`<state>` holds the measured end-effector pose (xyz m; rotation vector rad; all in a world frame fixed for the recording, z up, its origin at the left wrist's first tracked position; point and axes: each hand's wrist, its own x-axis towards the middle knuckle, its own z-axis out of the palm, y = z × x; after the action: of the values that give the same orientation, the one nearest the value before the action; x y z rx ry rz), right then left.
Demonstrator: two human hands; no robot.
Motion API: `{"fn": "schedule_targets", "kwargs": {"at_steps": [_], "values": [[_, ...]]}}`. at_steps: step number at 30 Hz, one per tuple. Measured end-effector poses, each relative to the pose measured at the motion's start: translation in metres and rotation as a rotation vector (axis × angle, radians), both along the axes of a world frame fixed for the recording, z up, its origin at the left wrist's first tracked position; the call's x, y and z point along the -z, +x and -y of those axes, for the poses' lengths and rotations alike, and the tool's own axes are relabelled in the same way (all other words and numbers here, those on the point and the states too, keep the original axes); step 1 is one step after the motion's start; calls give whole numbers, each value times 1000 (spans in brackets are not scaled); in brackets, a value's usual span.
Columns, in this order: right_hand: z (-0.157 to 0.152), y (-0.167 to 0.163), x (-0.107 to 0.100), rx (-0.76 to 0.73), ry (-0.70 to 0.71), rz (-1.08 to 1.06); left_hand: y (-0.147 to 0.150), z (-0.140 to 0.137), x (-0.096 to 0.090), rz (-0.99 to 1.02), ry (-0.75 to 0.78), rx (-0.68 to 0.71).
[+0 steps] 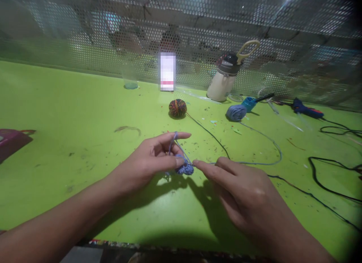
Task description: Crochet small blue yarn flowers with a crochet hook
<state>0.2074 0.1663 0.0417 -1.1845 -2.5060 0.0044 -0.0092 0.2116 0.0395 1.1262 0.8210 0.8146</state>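
Note:
A small blue crochet piece (185, 169) is pinched between the thumb and fingers of my left hand (154, 155). Blue yarn loops round that hand's outstretched index finger and runs down to the piece. My right hand (240, 183) grips a crochet hook (191, 164); only its thin metal tip shows, at the edge of the piece, while the handle is hidden by my fingers. From the work, the blue yarn (266, 163) trails right and curves back to a blue yarn ball (236, 113) farther off on the table.
On the green table (70, 116) lies a multicoloured yarn ball (177, 108), its dark strand running right. Behind stand a lit phone (167, 71), a bottle (223, 80) and a perforated metal screen (98, 40). At right are a blue jar (249, 103), a glue gun (307, 109) and black cords (316, 180).

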Motion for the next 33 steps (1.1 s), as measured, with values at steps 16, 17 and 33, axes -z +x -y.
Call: {"fn": "schedule_targets", "kwargs": {"at_steps": [16, 17, 33], "values": [[-1, 0, -1, 9, 24, 22, -1, -2, 3, -70, 25, -10], [0, -1, -1, 11, 29, 18, -1, -2, 3, -73, 23, -14], [2, 2, 2, 13, 64, -49, 0, -1, -4, 29, -101, -6]]}}
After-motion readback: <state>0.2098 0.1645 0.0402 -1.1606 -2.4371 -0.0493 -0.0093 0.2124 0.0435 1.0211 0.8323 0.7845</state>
